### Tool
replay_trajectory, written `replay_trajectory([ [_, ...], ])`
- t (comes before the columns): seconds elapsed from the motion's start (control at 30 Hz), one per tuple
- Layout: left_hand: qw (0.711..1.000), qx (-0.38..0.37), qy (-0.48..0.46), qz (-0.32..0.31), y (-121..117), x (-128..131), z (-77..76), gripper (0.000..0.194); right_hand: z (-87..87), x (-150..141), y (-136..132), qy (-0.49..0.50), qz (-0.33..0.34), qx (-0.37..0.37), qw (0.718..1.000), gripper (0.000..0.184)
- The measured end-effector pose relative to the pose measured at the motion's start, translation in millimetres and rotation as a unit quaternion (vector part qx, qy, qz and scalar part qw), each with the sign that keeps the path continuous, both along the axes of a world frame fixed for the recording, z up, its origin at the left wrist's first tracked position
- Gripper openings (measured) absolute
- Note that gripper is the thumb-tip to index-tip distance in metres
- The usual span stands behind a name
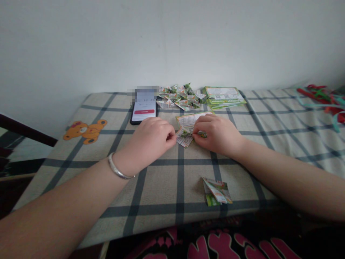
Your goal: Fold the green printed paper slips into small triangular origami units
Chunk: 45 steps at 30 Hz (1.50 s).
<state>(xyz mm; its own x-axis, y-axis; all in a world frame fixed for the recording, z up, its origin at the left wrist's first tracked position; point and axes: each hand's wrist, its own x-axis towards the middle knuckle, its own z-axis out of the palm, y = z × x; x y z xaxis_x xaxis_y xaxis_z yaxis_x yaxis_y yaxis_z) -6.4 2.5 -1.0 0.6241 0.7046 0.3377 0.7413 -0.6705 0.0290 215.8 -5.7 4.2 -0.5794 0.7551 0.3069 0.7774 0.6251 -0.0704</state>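
Between my two hands lies a small folded piece of printed paper (184, 136), white and green, low over the checked cloth. My left hand (156, 135) pinches its left edge with curled fingers. At its right side, my right hand (214, 133) is closed on the paper, thumb and fingertips together. Just behind it an unfolded printed leaflet (188, 119) lies flat, partly covered by the folded piece and my right hand. Nearer to me, another folded paper piece (217, 191) rests alone on the cloth.
Several folded paper pieces (182, 97) are heaped near the wall. Right of them is a stack of printed leaflets (225, 96). A phone (144, 110) showing a timer lies left of the heap. Red, green and pale ribbons (323, 99) lie far right. A bear picture (85, 131) is at left.
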Motion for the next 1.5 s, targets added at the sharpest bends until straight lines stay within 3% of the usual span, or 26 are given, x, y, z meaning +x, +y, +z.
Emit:
replay_trajectory([
  [0.2,0.999,0.011,0.024,0.026,-4,1,5.0,0.021,-0.5,-1,1,0.057,-0.05,-0.051,0.996,0.012],
  [0.43,0.997,0.047,0.043,0.042,-11,3,6.6,0.022,0.3,-2,2,0.047,-0.072,-0.063,0.994,0.013],
  [0.77,0.997,0.003,0.033,0.073,-9,6,5.7,0.022,2.4,-5,4,0.055,-0.123,-0.123,0.983,0.013],
  [1.13,0.999,-0.025,-0.002,0.03,-6,5,0.2,0.021,-10.5,1,11,0.075,0.066,-0.027,0.995,0.017],
  [1.33,0.998,-0.056,-0.029,-0.004,-3,6,-4.1,0.018,-7.1,-1,11,0.082,0.091,-0.06,0.991,0.019],
  [1.5,0.993,-0.099,-0.048,-0.037,-2,7,-4.4,0.017,-6.1,-5,10,0.095,0.07,-0.107,0.987,0.019],
])
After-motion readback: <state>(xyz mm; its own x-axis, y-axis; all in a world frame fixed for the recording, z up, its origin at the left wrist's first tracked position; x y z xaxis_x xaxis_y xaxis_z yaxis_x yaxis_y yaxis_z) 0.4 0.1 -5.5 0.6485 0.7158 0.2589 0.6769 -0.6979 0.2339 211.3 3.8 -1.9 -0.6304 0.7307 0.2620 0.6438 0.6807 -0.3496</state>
